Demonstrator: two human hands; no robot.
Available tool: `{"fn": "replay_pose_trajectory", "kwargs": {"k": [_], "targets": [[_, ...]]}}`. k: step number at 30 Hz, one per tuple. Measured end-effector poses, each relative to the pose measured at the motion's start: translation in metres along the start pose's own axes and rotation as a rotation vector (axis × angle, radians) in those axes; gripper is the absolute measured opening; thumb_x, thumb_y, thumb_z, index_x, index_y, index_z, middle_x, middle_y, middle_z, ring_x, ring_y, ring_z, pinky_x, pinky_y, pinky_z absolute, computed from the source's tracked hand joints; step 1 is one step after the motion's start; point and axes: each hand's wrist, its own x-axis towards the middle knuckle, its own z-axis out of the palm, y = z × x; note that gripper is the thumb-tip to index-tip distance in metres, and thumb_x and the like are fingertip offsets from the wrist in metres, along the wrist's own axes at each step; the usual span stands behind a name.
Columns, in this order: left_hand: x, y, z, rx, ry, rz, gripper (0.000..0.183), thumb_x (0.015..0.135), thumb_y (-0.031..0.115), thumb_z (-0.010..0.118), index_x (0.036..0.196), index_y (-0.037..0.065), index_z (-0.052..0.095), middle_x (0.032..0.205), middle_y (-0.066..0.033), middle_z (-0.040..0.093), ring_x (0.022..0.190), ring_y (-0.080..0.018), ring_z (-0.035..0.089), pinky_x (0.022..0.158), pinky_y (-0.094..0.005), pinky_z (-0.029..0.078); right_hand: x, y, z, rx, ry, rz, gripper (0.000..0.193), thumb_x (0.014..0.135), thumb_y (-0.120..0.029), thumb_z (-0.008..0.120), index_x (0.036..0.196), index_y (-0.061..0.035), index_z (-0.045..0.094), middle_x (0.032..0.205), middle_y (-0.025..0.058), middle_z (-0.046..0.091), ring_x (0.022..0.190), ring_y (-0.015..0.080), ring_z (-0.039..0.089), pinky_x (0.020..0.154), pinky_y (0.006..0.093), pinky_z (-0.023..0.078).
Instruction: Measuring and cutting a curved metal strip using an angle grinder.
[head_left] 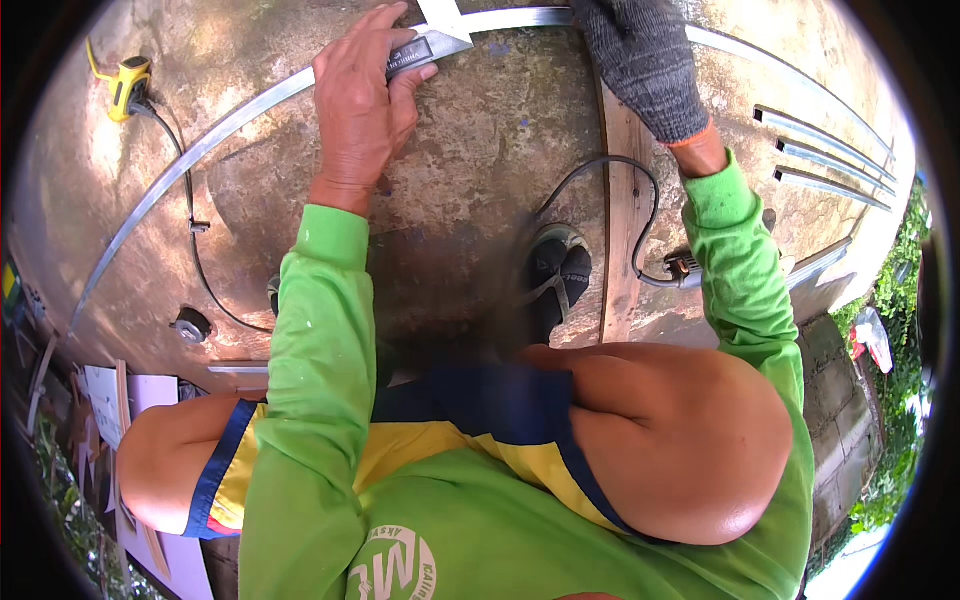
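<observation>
A long silver metal tube [240,112] curves across the far side of the ground in this wide view. With its fingers closed, my bare left hand [362,100] grips a try square [410,57] by its dark stock. The square's pale blade lies across the tube, and its far end is cut off by the top edge. My right hand [645,75], in a grey knit glove with an orange cuff, is over the same tube farther right. The gloved fingertips are dark and partly out of view, so whether they grip anything is hidden.
Several shorter hollow metal tubes [825,132] lie at the right. A wooden plank [622,250] runs between my right foot [560,270] and a corded power tool [685,268]. At the left are a yellow-black device [130,88] on a black cord and a round black object [190,325].
</observation>
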Motion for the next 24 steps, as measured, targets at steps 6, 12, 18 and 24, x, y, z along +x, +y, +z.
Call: {"fn": "replay_pose_trajectory", "kwargs": {"k": [6, 12, 18, 24], "targets": [[-0.006, 0.006, -0.014, -0.036, -0.112, -0.048, 0.034, 0.075, 0.009, 0.077, 0.106, 0.005, 0.063, 0.133, -0.01, 0.061, 0.13, -0.032, 0.052, 0.109, -0.0461, 0.033, -0.05, -0.032, 0.044, 0.535, 0.052, 0.225, 0.018, 0.094, -0.013, 0.062, 0.107, -0.0055, 0.072, 0.078, 0.009, 0.068, 0.065, 0.015, 0.063, 0.058, 0.0307, 0.05], [-0.003, 0.015, -0.015, -0.033, -0.203, -0.078, 0.034, 0.074, 0.008, 0.075, 0.106, 0.006, 0.062, 0.132, -0.0097, 0.061, 0.129, -0.0313, 0.051, 0.108, -0.0494, 0.029, -0.047, -0.04, 0.053, 1.293, -0.217, 0.696, 0.024, 0.097, -0.019, 0.062, 0.112, -0.0011, 0.067, 0.076, 0.0034, 0.064, 0.058, 0.0082, 0.06, 0.052, 0.0226, 0.046], [0.0, 0.022, -0.016, 0.018, -0.23, -0.102, 0.033, 0.074, 0.008, 0.075, 0.105, 0.007, 0.063, 0.132, -0.0073, 0.061, 0.128, -0.0306, 0.052, 0.109, -0.0523, 0.026, -0.026, -0.032, 0.057, 1.382, -0.159, 0.747, 0.024, 0.096, -0.022, 0.064, 0.107, -0.0007, 0.066, 0.077, 0.0031, 0.065, 0.058, 0.0093, 0.062, 0.05, 0.022, 0.047], [0.006, 0.011, -0.014, -0.089, -0.199, -0.163, 0.042, 0.072, 0.016, 0.079, 0.11, 0.008, 0.064, 0.129, -0.0066, 0.064, 0.118, -0.0289, 0.056, 0.103, -0.0464, 0.032, -0.01, -0.032, 0.063, 1.291, -0.106, 0.887, 0.024, 0.096, -0.024, 0.064, 0.098, -0.0008, 0.066, 0.077, 0.0043, 0.066, 0.056, 0.0107, 0.062, 0.051, 0.0226, 0.048]]}}
